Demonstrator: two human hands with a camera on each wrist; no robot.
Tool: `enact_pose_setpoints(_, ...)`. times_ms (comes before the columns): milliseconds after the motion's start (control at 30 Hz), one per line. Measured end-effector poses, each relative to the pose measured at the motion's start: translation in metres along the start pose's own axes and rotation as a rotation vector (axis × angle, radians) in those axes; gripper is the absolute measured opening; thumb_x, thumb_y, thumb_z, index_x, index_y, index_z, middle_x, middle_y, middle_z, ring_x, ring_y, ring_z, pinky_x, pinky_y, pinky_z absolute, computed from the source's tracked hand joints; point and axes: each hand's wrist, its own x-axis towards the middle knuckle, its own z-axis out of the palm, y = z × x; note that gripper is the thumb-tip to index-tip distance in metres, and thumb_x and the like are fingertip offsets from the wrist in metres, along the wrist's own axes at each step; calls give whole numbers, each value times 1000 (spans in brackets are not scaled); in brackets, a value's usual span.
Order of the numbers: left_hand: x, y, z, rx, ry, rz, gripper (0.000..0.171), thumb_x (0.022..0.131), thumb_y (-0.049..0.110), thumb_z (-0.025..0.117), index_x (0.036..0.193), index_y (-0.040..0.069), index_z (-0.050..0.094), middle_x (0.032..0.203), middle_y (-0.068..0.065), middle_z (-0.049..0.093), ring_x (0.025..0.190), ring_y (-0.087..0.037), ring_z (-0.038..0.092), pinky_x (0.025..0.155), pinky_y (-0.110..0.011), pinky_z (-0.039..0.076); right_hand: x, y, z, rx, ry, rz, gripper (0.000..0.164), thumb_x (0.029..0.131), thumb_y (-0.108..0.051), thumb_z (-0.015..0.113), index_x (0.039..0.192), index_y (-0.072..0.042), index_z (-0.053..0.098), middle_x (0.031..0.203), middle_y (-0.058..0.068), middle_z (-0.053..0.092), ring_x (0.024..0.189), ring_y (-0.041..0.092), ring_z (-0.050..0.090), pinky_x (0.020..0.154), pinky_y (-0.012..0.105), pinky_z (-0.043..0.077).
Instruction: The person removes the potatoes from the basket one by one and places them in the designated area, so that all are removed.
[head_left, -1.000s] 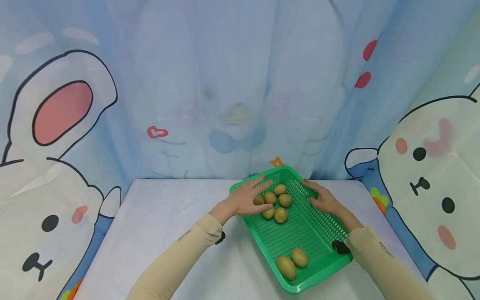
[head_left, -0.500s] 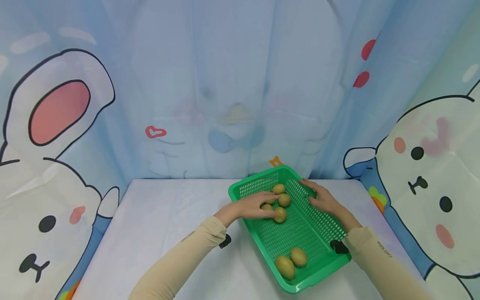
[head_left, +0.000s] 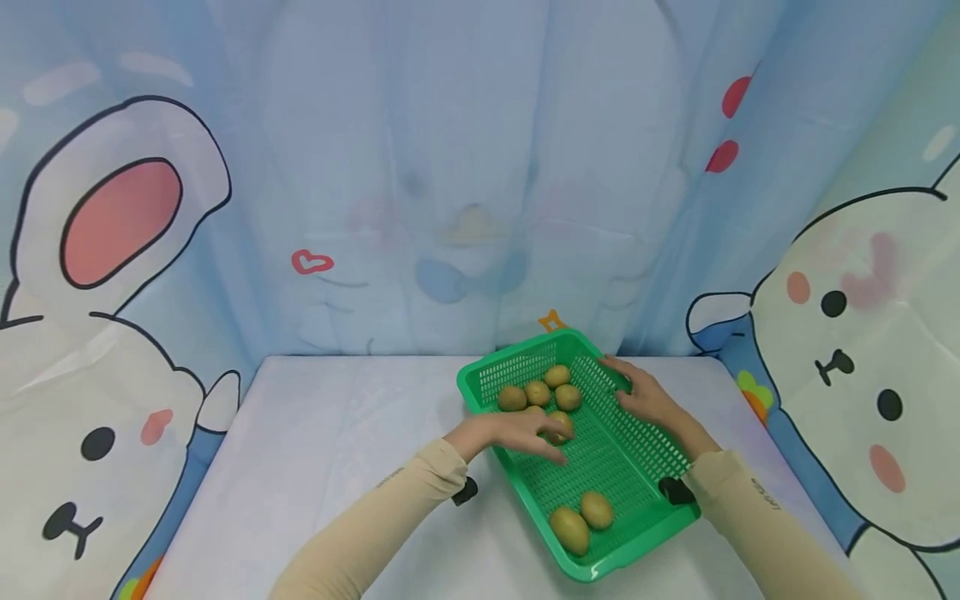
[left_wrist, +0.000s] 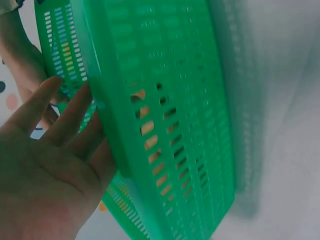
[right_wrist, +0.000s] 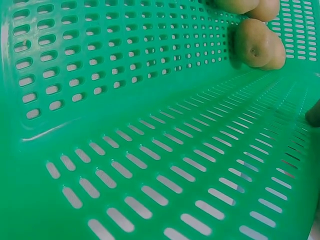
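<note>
A green slotted plastic basket [head_left: 637, 550] stands at an angle on the table. Toward its far end lies a cluster of several potatoes [head_left: 568, 397]; two more potatoes [head_left: 570, 531] lie near the close end. My left hand [head_left: 517, 433] hovers over the basket's left side, fingers spread and partly covering the nearest potatoes of the cluster. Whether it touches them I cannot tell. In the left wrist view that palm [left_wrist: 45, 175] is bare. My right hand [head_left: 648, 400] grips the right rim, with the thumb [right_wrist: 313, 115] inside and fingers glimpsed through the slots.
A white-covered table [head_left: 337, 433] extends to the left of the basket. Behind it hangs a light blue curtain [head_left: 480, 125] with cartoon prints, its lower edge close to the basket's far end.
My left hand has come down over the cluster and then drawn nearer and slightly right, uncovering the farther potatoes. The right hand stays on the rim, and the basket hardly moves.
</note>
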Motion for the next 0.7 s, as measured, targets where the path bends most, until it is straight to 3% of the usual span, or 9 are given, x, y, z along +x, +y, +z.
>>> enact_pose_setpoints(200,5,5,14,-1,-71,-31,62,89,31,72,146,17,50,137,-10,57,128,-19,51,98,-24,44,1,1,-3,21,-32,31,64,88,14,48,149,10,31,150,36,29,118,45,46,83,48,41)
enact_pose_setpoints(700,16,13,35,33,-134,-95,56,86,27,77,139,24,58,131,-2,62,117,-10,57,94,-23,47,2,3,-4,21,-30,15,62,87,16,48,147,11,33,148,37,31,129,52,39,84,51,40)
